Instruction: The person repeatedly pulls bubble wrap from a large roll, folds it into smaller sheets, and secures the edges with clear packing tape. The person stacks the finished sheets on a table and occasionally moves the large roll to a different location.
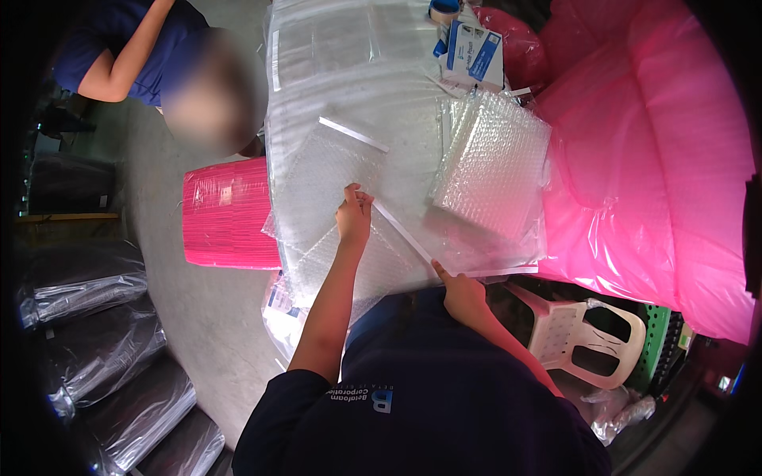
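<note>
Clear plastic sheeting covers the worktable [349,95], and on its near edge lies the bubble-wrap bag [373,254] I am handling. My left hand [354,216] pinches the far end of the bag's white adhesive strip [401,230], fingers closed on it. My right hand [460,292] presses the strip's near end; whether it grips or only touches, I cannot tell. Just beyond sits a stack of bubble-wrap bags [492,163]. Pink plastic film [651,159] lies to the right, a pink stool [226,213] to the left.
</note>
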`<state>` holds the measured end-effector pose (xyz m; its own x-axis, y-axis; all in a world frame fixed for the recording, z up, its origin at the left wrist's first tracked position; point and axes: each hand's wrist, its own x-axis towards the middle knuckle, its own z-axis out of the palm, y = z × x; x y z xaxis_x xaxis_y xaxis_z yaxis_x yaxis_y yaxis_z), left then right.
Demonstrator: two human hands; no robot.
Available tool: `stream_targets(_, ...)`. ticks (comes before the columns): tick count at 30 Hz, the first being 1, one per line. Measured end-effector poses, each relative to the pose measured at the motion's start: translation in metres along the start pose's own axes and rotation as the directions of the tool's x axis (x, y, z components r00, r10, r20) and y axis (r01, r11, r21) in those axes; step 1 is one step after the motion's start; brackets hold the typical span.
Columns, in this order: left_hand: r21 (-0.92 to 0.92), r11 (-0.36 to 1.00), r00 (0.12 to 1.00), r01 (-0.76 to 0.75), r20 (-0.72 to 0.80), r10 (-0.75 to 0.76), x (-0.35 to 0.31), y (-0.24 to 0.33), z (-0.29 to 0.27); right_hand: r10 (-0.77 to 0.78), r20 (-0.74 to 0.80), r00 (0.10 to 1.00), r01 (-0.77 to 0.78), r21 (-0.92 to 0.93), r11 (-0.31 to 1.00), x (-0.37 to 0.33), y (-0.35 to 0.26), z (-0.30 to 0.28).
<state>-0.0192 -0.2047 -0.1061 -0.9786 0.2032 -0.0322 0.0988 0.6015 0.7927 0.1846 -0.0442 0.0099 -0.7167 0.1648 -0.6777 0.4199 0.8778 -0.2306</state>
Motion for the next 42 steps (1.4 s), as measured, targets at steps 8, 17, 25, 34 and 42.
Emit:
stream_targets(8,0.025,1.000,1.000,-0.012,-0.008,0.012,0.001,-0.001,0.000,-0.015,-0.045,0.999,0.015,0.004,1.000,0.006,0.003,0.009)
stream_targets(17,0.052,0.998,1.000,-0.024,-0.017,0.025,-0.001,0.000,0.001,-0.014,-0.052,0.999,0.014,0.001,1.000,0.011,0.006,0.015)
stream_targets(25,0.081,0.996,0.999,-0.021,-0.027,0.024,-0.001,-0.001,0.003,-0.035,-0.064,0.997,0.034,-0.012,0.999,0.012,0.005,0.015)
stream_targets(34,0.095,0.995,1.000,-0.010,-0.025,0.012,-0.002,0.005,0.002,-0.037,-0.038,0.999,0.036,-0.021,0.999,0.009,0.002,0.009)
stream_targets(42,0.099,0.995,0.999,-0.022,-0.031,0.025,-0.001,0.001,0.004,-0.034,-0.068,0.997,0.033,-0.014,0.999,0.011,0.004,0.016)
